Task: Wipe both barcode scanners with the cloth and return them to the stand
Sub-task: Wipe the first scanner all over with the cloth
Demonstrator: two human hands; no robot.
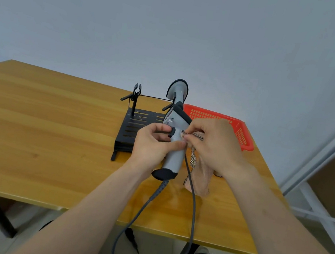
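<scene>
The left hand (151, 146) is wrapped round the handle of the grey scanner (174, 155) and holds it up over the table (44, 120), just in front of the black stand (135, 128); the right hand (215, 146) pinches the cloth (198, 180) in its fingertips and presses it on the side of the scanner, near the trigger; the rest of the cloth hangs down under that hand. The other scanner (178, 89) sits in the right holder of the stand; the left holder (136, 93) has nothing in it, so I think the held one should go there. A red basket (240, 135) sits behind the right hand. Some things could go wrong from here; the grey cable (140, 209) runs from the bottom of the scanner down off the table edge, and a thin cord (194, 199) hangs beside it, so a big turn could tangle them; the loose cloth could catch on the cable too; a hard rub could make the scanner slip and bump the other scanner close behind it.
</scene>
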